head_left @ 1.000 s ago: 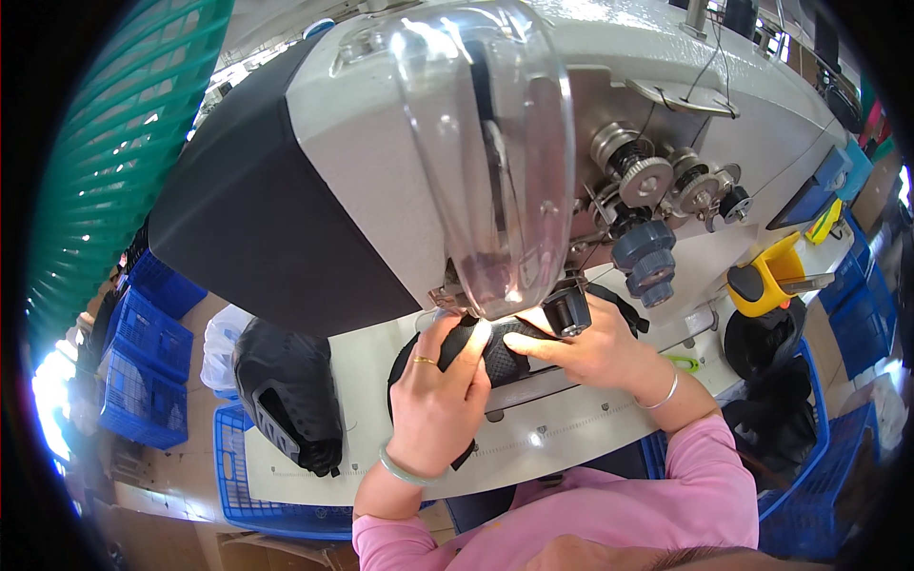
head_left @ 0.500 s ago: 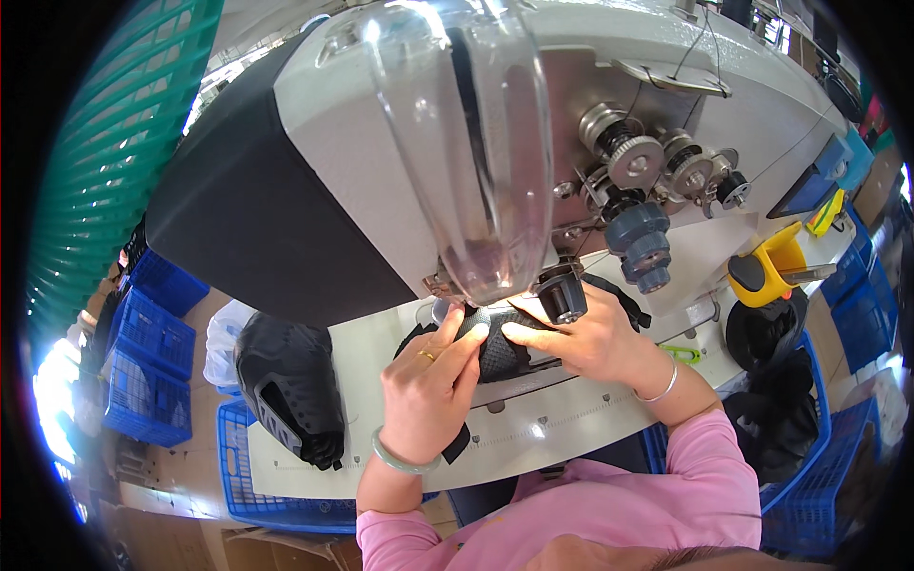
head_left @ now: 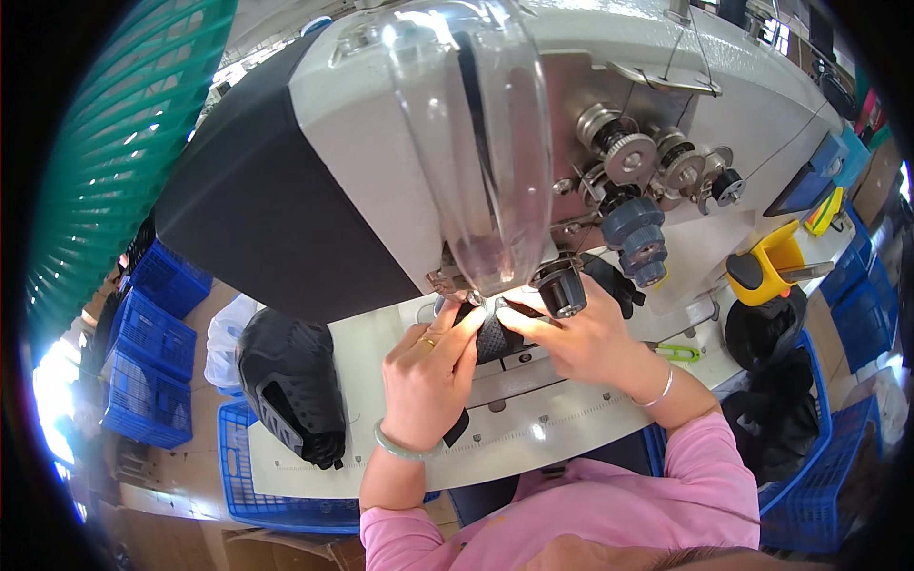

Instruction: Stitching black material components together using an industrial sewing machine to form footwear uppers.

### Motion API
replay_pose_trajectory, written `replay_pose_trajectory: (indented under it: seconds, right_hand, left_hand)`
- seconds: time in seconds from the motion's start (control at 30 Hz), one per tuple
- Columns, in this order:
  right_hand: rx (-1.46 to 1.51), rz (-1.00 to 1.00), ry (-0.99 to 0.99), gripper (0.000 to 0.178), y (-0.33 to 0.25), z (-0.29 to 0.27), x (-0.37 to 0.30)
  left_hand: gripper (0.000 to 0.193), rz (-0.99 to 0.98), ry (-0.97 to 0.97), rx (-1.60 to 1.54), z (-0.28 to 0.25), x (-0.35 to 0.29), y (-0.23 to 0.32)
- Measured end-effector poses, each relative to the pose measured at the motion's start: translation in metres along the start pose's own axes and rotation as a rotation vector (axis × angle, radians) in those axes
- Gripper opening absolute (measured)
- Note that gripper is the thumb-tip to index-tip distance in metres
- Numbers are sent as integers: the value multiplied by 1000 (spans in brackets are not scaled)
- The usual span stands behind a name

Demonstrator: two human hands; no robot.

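A black textured fabric piece (head_left: 492, 339) lies under the head of a sewing machine (head_left: 362, 143), lit by the work lamp. My left hand (head_left: 428, 371) holds its left side, thumb and fingers closed on the fabric close to the needle area. On the other side my right hand (head_left: 586, 333) grips the piece, its thumb pointing in toward the left thumb. The clear plastic guard (head_left: 476, 190) hangs over the fingertips and hides the needle. Part of the black material shows beyond my right hand, and a black strap end hangs by my left wrist.
A black molded pad (head_left: 290, 385) rests on the white table (head_left: 514, 438) at the left. Green thread snips (head_left: 678, 353) and a yellow tape dispenser (head_left: 769, 266) are on the right. Blue crates (head_left: 148, 400) stand around the table, and a green slatted panel (head_left: 124, 143) rises at the left.
The fabric has slid away from me under the machine head, uncovering more of the metal bed in front. Both hands went with it, slightly forward, and the fingers have drawn closer to the needle area.
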State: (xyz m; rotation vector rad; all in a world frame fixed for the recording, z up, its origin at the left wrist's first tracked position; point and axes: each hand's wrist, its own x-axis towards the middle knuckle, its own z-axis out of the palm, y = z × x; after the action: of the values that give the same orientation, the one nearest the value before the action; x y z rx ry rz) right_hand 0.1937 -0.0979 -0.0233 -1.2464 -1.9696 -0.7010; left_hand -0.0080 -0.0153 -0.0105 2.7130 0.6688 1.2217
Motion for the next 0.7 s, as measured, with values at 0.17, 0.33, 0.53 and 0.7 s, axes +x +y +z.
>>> replay_pose_trajectory:
  seconds: [0.17,0.33,0.53,0.7]
  right_hand:
    - [12,156,-6,47,-32,5,-14]
    - [47,217,-35,50,-27,30,-24]
    - [62,177,-2,54,-18,29,-25]
    - [50,172,-41,55,-19,23,-22]
  left_hand:
    - [30,20,66,35,6,-3,-1]
    - [25,20,90,-52,3,5,-6]
    - [17,-301,-5,-315,-6,10,-4]
    - [18,-33,48,-195,-2,2,-11]
